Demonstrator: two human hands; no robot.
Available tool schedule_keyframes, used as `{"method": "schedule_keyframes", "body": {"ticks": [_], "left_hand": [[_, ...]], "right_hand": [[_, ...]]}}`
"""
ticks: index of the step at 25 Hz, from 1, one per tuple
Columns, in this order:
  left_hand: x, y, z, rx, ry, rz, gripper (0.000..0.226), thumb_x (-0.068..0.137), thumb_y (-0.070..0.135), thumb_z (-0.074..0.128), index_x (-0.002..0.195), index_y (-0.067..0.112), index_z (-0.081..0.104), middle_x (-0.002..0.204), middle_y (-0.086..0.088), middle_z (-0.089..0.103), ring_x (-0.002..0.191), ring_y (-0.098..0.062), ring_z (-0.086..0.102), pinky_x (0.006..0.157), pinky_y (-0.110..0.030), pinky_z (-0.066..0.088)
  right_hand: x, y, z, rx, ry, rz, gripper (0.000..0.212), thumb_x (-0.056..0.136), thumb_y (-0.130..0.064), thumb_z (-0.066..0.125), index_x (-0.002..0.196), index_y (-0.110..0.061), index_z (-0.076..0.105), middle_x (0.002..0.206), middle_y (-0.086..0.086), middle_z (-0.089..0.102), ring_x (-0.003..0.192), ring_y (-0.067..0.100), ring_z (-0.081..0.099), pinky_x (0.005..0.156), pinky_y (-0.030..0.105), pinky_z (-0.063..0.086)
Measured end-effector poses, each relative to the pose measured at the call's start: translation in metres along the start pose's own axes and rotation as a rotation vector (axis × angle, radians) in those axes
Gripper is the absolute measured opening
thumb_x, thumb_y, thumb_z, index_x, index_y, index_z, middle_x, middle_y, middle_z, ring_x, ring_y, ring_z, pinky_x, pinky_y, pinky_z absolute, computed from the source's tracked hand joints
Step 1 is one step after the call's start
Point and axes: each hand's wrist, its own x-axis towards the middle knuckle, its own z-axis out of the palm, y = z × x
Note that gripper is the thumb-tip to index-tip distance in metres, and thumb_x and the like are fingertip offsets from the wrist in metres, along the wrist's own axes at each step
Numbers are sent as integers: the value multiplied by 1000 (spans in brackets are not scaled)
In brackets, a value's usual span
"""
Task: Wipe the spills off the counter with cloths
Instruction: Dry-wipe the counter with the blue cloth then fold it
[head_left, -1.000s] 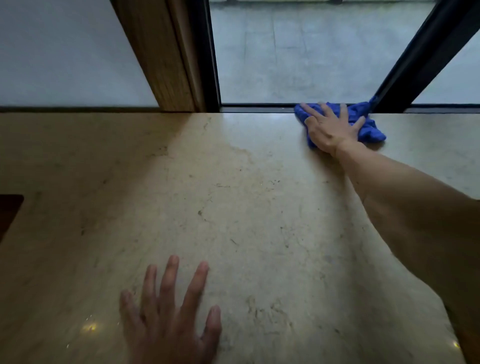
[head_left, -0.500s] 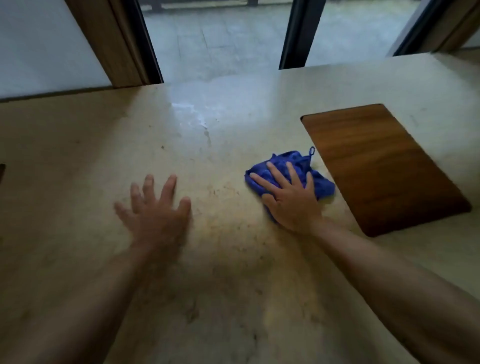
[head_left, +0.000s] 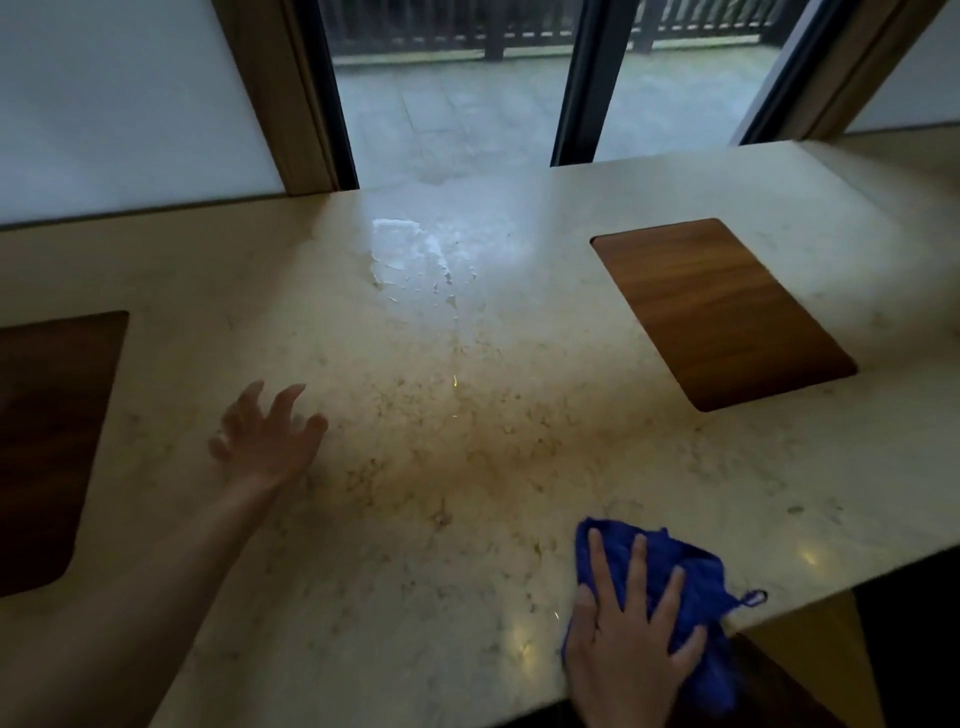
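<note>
Two bare hands over beige marble counter (head_left: 519, 467), right hand (head_left: 631, 649) fingers spread flat pressing blue cloth (head_left: 696, 587) at near edge, left hand (head_left: 265, 441) loosely splayed, holding nothing, wet spill (head_left: 410, 254) well beyond fingertips, wooden inset (head_left: 722, 312) far right

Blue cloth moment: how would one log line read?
right hand flat on blue cloth | near counter edge | left hand free | wet patch unwiped

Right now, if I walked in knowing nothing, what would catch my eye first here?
Probably the bright blue cloth at the counter's near edge, with the right hand pressed flat on it. Next, the shiny wet patch far back on the stone counter, near the window, well away from the cloth. The left hand is blurred over the counter with fingers spread, holding nothing.
</note>
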Motion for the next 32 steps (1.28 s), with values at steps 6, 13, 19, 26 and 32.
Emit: {"method": "schedule_keyframes", "body": {"ticks": [6, 13, 19, 26, 32], "left_hand": [[62, -25, 0, 295, 0, 226, 64, 80, 65, 29, 139, 40, 39, 156, -8, 28, 141, -37, 24, 107, -67, 19], [66, -20, 2, 299, 51, 292, 62, 77, 55, 43, 134, 33, 49, 148, -14, 43, 131, -47, 38, 98, -72, 28], [80, -36, 17, 342, 257, 404, 57, 77, 61, 45, 128, 37, 54, 138, -14, 56, 124, -41, 48, 100, -70, 27], [77, -35, 16, 283, 177, 391, 67, 69, 59, 56, 132, 34, 59, 148, -14, 47, 132, -47, 42, 104, -73, 24], [70, -31, 5, 302, 58, 331, 63, 82, 59, 40, 141, 37, 43, 154, -10, 34, 137, -45, 30, 107, -70, 18]], "right_hand": [[79, -95, 16, 23, 141, -30, 52, 92, -46, -12, 142, -55, -22, 160, -6, -19, 148, 36, -8, 110, 68, 4], [315, -257, -26, -116, 151, -231, 53, 97, -49, 15, 145, -58, -5, 164, -7, -7, 147, 36, -13, 106, 75, -9], [455, -418, -49, -144, 65, -327, 53, 94, -50, 13, 145, -60, 2, 164, -10, -7, 147, 37, -15, 105, 75, -11], [468, -450, -54, -282, -48, -694, 48, 96, -51, 17, 141, -66, 7, 163, -15, -4, 148, 30, -13, 109, 71, -11], [363, -357, -34, -309, -60, -897, 44, 99, -54, 13, 139, -69, 0, 161, -19, -6, 148, 25, -15, 110, 69, -12]]}}
